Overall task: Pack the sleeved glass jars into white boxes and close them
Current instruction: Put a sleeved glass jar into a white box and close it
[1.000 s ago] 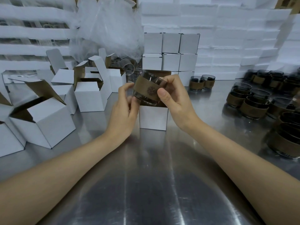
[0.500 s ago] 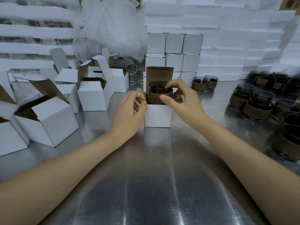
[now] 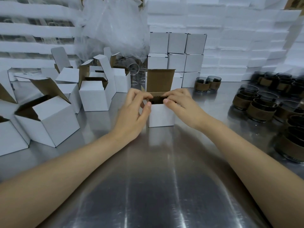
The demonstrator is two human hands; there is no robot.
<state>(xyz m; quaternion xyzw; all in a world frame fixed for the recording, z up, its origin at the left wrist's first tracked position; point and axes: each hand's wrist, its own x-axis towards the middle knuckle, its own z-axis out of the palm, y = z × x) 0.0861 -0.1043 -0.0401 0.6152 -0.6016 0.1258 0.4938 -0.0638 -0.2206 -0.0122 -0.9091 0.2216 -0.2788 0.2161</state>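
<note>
A small white box (image 3: 162, 115) stands upright at the middle of the steel table, its brown-lined lid flap (image 3: 160, 80) raised at the back. The sleeved glass jar (image 3: 156, 100) sits down inside it, and only its dark rim shows between my fingers. My left hand (image 3: 134, 117) grips the box's left top edge, fingers curled over the side flap and thumb on the front corner. My right hand (image 3: 182, 104) grips the right top edge the same way, folding that side flap inward.
Several open empty boxes (image 3: 47, 119) lie at the left. Closed white boxes (image 3: 176, 53) are stacked behind. Two sleeved jars (image 3: 207, 83) stand at the back, several more (image 3: 261, 111) crowd the right side. A clear plastic bag (image 3: 115, 28) hangs at the back.
The jar went from tilted above the box down into it. My right hand let go of it, and both hands moved onto the box's side flaps.
</note>
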